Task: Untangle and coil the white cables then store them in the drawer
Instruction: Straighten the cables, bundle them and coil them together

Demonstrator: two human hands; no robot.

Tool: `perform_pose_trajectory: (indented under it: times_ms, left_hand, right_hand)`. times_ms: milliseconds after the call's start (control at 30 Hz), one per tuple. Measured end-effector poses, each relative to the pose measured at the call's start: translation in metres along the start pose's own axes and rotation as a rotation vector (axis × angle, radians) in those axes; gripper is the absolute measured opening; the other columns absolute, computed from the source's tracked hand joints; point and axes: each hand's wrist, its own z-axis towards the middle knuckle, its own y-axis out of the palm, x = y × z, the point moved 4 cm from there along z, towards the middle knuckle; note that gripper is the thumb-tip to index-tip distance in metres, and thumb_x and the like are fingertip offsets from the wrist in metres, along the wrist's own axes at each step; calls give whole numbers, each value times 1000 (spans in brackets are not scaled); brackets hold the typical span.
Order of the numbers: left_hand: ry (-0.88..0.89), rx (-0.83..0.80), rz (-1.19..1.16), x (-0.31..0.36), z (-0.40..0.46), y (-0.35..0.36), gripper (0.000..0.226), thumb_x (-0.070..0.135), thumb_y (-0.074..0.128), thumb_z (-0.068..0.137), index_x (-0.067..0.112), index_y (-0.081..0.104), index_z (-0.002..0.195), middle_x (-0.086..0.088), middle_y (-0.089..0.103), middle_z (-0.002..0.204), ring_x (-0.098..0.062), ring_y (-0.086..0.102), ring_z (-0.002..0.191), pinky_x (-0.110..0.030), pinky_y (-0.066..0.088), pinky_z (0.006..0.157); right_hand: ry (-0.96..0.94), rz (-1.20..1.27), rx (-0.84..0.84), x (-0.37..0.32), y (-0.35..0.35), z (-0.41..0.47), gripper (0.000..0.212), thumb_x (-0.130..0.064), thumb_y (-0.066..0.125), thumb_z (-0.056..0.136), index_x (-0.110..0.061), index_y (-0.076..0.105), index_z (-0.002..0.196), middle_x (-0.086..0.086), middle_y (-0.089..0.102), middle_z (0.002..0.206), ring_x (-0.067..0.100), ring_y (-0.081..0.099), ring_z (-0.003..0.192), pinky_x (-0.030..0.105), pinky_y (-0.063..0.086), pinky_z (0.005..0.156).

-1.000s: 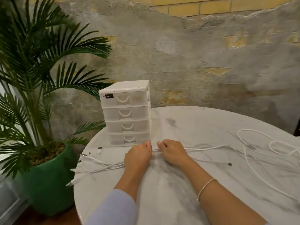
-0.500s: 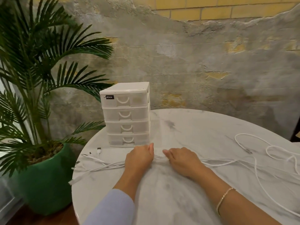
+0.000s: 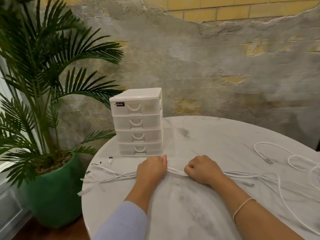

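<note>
Several white cables (image 3: 175,171) run as one bundle across the round marble table (image 3: 207,139). My left hand (image 3: 151,170) grips the bundle with curled fingers. My right hand (image 3: 201,169) grips the same bundle a short way to the right, and a taut stretch shows between the two fists. The plug ends (image 3: 103,170) fan out at the table's left edge. Loose loops (image 3: 294,161) of cable lie at the far right. A white four-drawer box (image 3: 137,122) stands just behind my left hand, all drawers shut.
A palm in a green pot (image 3: 50,193) stands on the floor right beside the table's left edge. A rough plaster and brick wall (image 3: 207,66) rises behind the table.
My right hand has slid to the right along the bundle, widening the gap between my hands. The left hand has stayed in place, and the loops at right have shifted a little.
</note>
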Motion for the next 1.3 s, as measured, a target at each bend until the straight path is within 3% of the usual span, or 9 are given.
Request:
perform_pose_trajectory:
  times_ms: [233,367,600,700,767,867,1033,1200,1300]
  left_hand:
    - [93,-14,98,-8,-10,-10,51,38,22,101,9,64,93,-12,66,99,-31,59,98,-34,42,83]
    - [58,-29,267,-48,-20,-27,49,38,20,102,17,62,114,-11,64,112,-30,57,107,-35,41,87]
    - [-56,-56,404,-119,-30,-70,45,31,17,103,22,28,146,-6,54,132,-25,55,115,-38,44,93]
    - [-62,-60,451,-122,-23,-68,43,32,19,103,18,37,139,-7,58,125,-27,58,108,-37,46,85]
    - [-88,-44,384,-125,-19,-64,43,39,19,102,17,53,116,-7,64,110,-25,61,95,-35,47,80]
    - [-103,-22,294,-131,-21,-58,37,47,31,98,16,50,88,-2,54,94,-17,51,79,-30,43,71]
    - [-84,-36,242,-139,-21,-55,41,47,39,96,13,58,85,0,38,95,-13,46,83,-28,43,80]
    - [29,3,350,-126,-19,-63,27,37,42,97,16,58,101,-1,46,109,-17,41,105,-27,39,92]
    - [88,84,255,-95,-16,-62,22,12,43,88,9,62,98,-8,56,103,-29,52,101,-35,42,87]
  right_hand:
    - [237,-19,102,10,-7,4,36,-27,37,93,-10,62,112,10,60,118,29,57,108,30,42,83]
    - [262,-13,100,13,-6,2,35,-26,37,93,-11,62,112,9,61,118,28,58,107,30,41,82]
    - [239,-5,69,4,-3,2,35,-25,37,92,-11,60,114,9,60,120,28,57,109,31,42,86]
    - [226,-28,51,0,-1,1,36,-26,35,94,-12,59,117,8,59,122,28,56,111,31,41,87]
    - [208,-66,34,0,0,1,38,-26,33,95,-12,58,120,8,57,125,27,55,115,31,40,90]
    - [169,-83,21,-2,1,2,38,-25,31,96,-12,59,120,9,57,126,27,54,115,31,39,92]
    - [142,-94,19,0,2,3,37,-22,31,96,-11,60,116,9,59,123,28,55,114,31,40,90]
    - [124,-110,21,-1,3,3,36,-22,31,96,-12,59,117,8,59,123,27,55,113,31,40,90]
    - [114,-123,24,-1,2,3,36,-22,31,97,-13,60,116,7,60,121,27,56,112,30,39,87]
